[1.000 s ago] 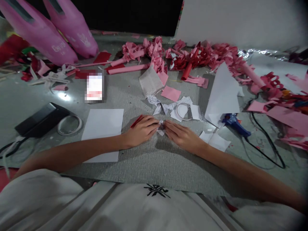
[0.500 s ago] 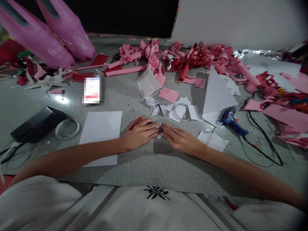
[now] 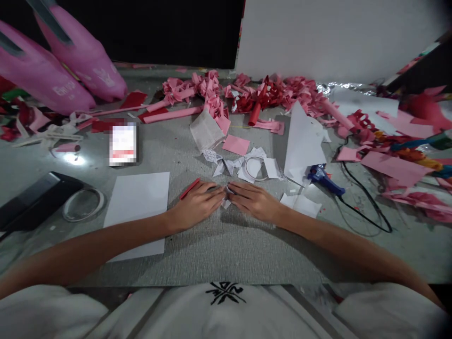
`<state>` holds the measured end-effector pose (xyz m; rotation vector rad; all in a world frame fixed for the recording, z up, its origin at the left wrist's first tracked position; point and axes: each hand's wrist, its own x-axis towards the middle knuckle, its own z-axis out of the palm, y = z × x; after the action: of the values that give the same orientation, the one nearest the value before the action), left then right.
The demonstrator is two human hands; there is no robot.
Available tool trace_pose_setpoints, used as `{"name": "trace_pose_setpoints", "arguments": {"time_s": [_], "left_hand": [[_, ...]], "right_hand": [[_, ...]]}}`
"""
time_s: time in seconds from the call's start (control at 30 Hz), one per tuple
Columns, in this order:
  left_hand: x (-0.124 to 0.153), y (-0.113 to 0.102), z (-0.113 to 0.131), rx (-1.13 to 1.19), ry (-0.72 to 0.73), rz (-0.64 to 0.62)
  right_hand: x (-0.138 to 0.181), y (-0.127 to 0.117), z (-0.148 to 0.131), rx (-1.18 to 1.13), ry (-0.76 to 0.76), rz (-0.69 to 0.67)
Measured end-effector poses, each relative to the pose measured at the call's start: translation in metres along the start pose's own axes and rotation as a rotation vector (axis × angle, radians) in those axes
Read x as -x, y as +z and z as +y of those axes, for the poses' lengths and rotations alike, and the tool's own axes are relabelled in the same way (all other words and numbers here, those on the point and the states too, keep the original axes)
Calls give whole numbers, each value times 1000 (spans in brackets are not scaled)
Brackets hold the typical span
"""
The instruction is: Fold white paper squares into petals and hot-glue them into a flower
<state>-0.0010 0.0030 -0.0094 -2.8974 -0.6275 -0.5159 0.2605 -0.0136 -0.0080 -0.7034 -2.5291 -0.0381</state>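
Note:
My left hand [image 3: 196,205] and my right hand [image 3: 252,202] meet fingertip to fingertip on the grey mat [image 3: 226,249]. Between them they pinch a small folded piece of white paper [image 3: 225,198], mostly hidden by the fingers. A red pencil [image 3: 189,189] lies under the back of my left hand. A white sheet [image 3: 136,207] lies to the left, partly under my left forearm.
Just beyond the hands lie white paper bows [image 3: 226,165] and a tape ring [image 3: 254,168]. A blue glue gun [image 3: 323,175] with a black cord is at right. Pink and red paper flowers [image 3: 247,94] fill the back. A black case [image 3: 31,197] and clear tape roll [image 3: 84,204] sit left.
The view has tilted up and swung right, so everything sits lower and further left in the picture. Both hands stay together on the small paper, fingers shifting slightly.

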Motion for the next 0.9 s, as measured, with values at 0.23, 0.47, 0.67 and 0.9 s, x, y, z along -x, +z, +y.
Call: {"name": "trace_pose_setpoints", "arguments": {"time_s": [0.23, 0.47, 0.67, 0.9], "left_hand": [[-5, -5, 0, 95, -62, -43], [-5, -7, 2, 72, -63, -82], [-3, -7, 2, 86, -79, -121], [-2, -4, 2, 161, -82, -37]], "right_hand": [[0, -5, -1, 50, -61, -139], [-3, -10, -7, 189, -123, -165], [5, -5, -6, 179, -177, -37], [7, -3, -6, 165, -134, 22]]}}
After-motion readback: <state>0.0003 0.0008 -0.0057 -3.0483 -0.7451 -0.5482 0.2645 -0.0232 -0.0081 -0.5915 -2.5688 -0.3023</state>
